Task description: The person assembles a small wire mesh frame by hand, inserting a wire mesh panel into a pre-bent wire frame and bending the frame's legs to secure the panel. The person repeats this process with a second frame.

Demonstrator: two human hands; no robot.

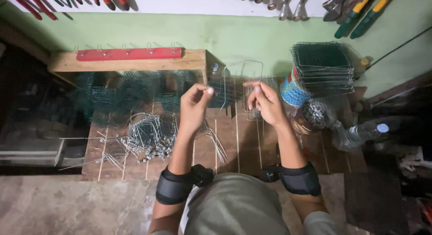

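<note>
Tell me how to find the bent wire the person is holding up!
Look at the wooden table under the green wall. Above its middle, the left hand and right hand each pinch one end of a thin wire frame. It arches up in a squarish loop between them, unlike the tangled wire heap lying flat at left.

Wire pile (148, 138) left of hands (231, 104)

A green wall (234, 34) hung with tools (360, 10) rises behind a slatted wooden bench (252, 149) in dim light.
</note>
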